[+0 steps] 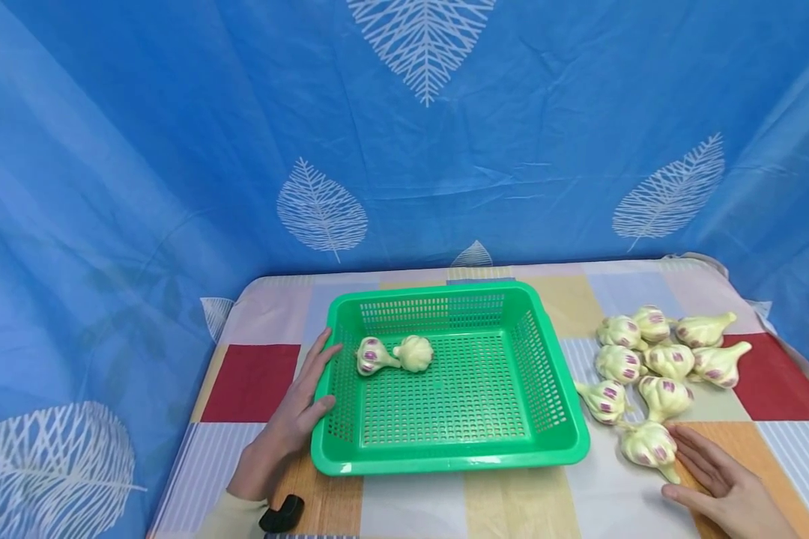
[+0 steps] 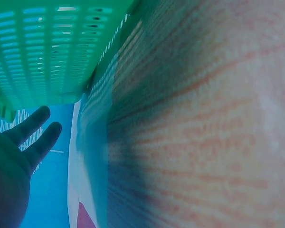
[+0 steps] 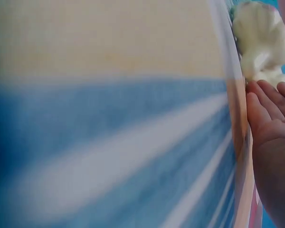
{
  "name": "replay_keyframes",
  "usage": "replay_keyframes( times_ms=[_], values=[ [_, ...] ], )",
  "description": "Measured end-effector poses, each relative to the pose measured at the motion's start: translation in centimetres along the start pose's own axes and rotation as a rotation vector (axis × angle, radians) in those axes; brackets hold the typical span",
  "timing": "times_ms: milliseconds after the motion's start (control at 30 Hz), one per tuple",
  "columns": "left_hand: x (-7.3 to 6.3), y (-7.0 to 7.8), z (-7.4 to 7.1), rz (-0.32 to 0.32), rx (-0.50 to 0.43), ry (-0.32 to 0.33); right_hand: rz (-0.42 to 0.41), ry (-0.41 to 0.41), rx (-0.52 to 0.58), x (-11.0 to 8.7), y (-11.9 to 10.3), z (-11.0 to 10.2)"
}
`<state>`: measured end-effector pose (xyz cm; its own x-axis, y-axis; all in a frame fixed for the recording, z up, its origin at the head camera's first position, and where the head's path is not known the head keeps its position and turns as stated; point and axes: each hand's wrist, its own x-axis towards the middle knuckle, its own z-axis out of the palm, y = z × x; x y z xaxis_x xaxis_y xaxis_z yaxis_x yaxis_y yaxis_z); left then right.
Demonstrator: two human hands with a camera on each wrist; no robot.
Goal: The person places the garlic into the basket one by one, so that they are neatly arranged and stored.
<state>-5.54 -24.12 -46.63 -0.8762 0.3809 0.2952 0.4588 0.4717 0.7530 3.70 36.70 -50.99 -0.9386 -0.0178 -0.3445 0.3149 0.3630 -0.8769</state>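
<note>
A green plastic basket [image 1: 445,470] stands mid-table, with two garlic bulbs, one purple-streaked [image 1: 372,355] and one paler [image 1: 415,353], lying at its upper left. My left hand [image 1: 295,412] rests against the basket's left rim, thumb and fingers spread and fairly straight. In the left wrist view, two extended fingers [image 2: 40,142] show below the basket wall [image 2: 42,57]. On the right, my right hand [image 1: 724,483] lies beside the nearest garlic bulb [image 1: 649,448], fingers extended at its right side and thumb apart. The right wrist view shows those fingertips [image 3: 259,107] by a bulb [image 3: 261,35].
Several more garlic bulbs [image 1: 667,361] lie clustered right of the basket. A patchwork-patterned cloth [image 1: 249,382] covers the table. Blue leaf-print curtains [image 1: 458,165] hang behind and at both sides. A black strap piece [image 1: 283,515] shows near my left wrist.
</note>
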Motion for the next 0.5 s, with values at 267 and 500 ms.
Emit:
replay_keyframes(
  times_ms=[267,500],
  values=[
    [0.0,0.0,0.0,-0.003,0.01,-0.001,0.088,0.008,-0.15,1.4,-1.6,0.5],
    [0.0,0.0,-0.1,-0.011,0.023,-0.007,0.079,0.069,-0.125,2.5,-2.3,1.0]
  ],
)
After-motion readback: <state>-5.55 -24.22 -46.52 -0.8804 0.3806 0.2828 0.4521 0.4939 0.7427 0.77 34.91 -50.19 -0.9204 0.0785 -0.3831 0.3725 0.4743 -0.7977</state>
